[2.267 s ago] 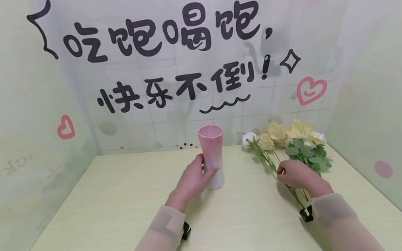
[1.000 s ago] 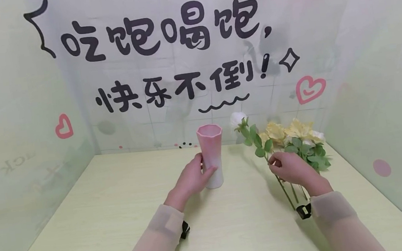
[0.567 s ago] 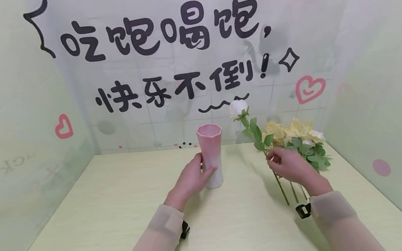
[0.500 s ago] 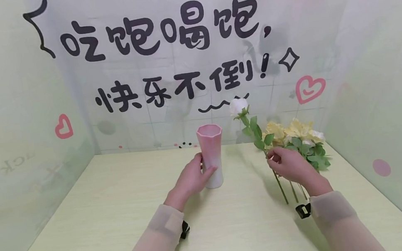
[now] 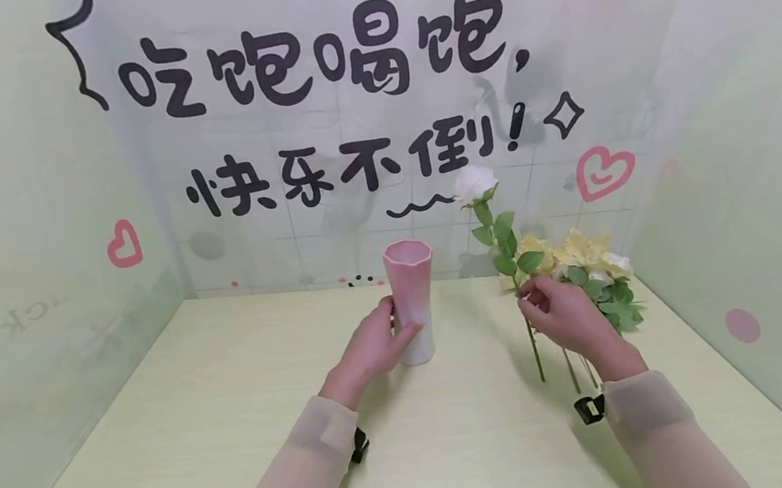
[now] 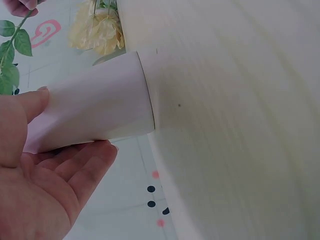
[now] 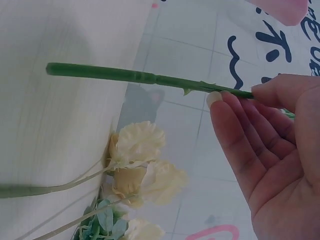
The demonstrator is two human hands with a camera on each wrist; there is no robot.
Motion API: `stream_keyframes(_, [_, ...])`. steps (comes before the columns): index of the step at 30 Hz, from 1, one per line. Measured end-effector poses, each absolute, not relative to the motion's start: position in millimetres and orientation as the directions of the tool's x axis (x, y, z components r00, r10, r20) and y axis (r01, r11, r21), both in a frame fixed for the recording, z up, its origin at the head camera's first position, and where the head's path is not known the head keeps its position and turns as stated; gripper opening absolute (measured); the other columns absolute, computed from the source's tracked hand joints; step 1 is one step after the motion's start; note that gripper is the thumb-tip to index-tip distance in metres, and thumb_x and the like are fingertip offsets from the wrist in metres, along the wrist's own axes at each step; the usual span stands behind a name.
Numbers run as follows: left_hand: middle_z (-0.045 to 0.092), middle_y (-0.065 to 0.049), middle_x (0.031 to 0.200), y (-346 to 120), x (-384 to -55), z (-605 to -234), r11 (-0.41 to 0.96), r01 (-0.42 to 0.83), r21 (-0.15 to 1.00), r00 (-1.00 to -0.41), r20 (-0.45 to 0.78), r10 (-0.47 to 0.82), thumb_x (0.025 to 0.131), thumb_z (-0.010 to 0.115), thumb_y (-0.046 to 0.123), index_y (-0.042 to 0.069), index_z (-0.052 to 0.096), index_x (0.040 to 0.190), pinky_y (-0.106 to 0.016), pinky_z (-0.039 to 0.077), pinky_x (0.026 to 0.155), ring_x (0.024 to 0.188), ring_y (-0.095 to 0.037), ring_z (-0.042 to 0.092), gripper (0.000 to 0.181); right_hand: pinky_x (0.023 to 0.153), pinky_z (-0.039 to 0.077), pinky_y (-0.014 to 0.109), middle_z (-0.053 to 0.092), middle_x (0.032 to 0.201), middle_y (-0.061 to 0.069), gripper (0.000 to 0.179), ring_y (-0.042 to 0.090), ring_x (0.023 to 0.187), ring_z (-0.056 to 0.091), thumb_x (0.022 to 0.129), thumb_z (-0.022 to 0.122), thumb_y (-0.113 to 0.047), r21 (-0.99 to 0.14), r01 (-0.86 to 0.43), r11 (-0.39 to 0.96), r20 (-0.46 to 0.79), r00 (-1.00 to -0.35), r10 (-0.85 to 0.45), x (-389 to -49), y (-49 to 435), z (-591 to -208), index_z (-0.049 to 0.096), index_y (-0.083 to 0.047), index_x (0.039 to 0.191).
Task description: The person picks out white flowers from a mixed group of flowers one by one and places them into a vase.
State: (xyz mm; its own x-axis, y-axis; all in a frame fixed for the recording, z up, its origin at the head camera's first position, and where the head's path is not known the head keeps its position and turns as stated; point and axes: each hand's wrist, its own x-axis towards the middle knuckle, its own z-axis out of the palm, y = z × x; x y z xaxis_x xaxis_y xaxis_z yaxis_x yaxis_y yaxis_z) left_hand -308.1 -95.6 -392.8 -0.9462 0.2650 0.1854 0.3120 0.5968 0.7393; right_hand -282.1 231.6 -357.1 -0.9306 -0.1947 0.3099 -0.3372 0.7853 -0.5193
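Note:
A pink-to-white vase point(image 5: 410, 282) with a faceted rim stands upright near the table's back middle. My left hand point(image 5: 372, 345) grips its lower half, thumb in front and fingers behind; the left wrist view shows the vase's base point(image 6: 125, 95) at the tabletop. To the right, my right hand point(image 5: 567, 316) pinches the green stem point(image 7: 110, 72) of a white artificial rose point(image 5: 475, 185) between thumb and fingertips. That rose is nearly upright, its bloom above the vase's rim height and its cut stem end pointing down.
Yellow and white artificial flowers point(image 5: 583, 253) with green leaves lie on the table point(image 5: 237, 426) behind and right of my right hand, their stems pointing toward me. A printed backdrop point(image 5: 332, 243) closes off the back, with panels on both sides.
The white rose has been raised from the other flowers and turned more upright, its stem end lifting. My right hand has moved up slightly and left. The left hand and vase have stayed put.

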Motion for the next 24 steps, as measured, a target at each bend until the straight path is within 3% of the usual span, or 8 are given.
stream_keyframes(16, [0.058,-0.019,0.161,-93.5,-306.8,-392.4,0.596,0.281,0.752,-0.955,0.159,0.249,0.11,0.068,0.033,0.002,0.042,0.163,-0.058,0.051,0.122,0.147,-0.04,0.06,0.067,0.079,0.061,0.038,0.078,0.104,0.008,0.027,0.019,0.091,0.075,0.111,0.065,-0.023,-0.538,-0.354,0.765,0.333,-0.923,-0.193,-279.7,227.4,-356.0,0.069,-0.001,0.127])
stream_keyframes(24, [0.06,-0.021,0.158,-94.7,-307.8,-393.2,0.605,0.301,0.738,-0.95,0.179,0.255,0.11,0.068,0.034,0.0,0.044,0.161,-0.058,0.053,0.12,0.144,-0.041,0.062,0.066,0.074,0.06,0.033,0.077,0.101,0.007,0.031,0.017,0.087,0.075,0.112,0.063,-0.026,-0.548,-0.366,0.752,0.348,-0.918,-0.192,-277.7,224.5,-352.8,0.069,-0.001,0.129])
